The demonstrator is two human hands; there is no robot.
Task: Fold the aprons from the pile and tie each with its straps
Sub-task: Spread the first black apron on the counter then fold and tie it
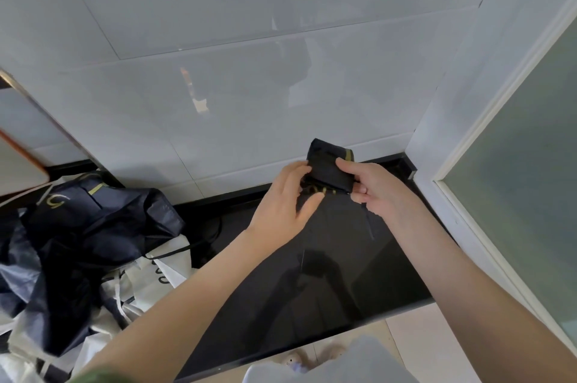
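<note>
Fingers (343, 163) of the right hand (379, 192) pinch the folded apron (326, 164) above the black counter (312, 289), left hand (281, 204) gripping its other edge; best pinch firmly while drawing the dangling strap (369, 223) snug

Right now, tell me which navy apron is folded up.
The small navy bundle between the left hand and right hand, over the black counter; the other navy apron lies crumpled in the pile.
</note>
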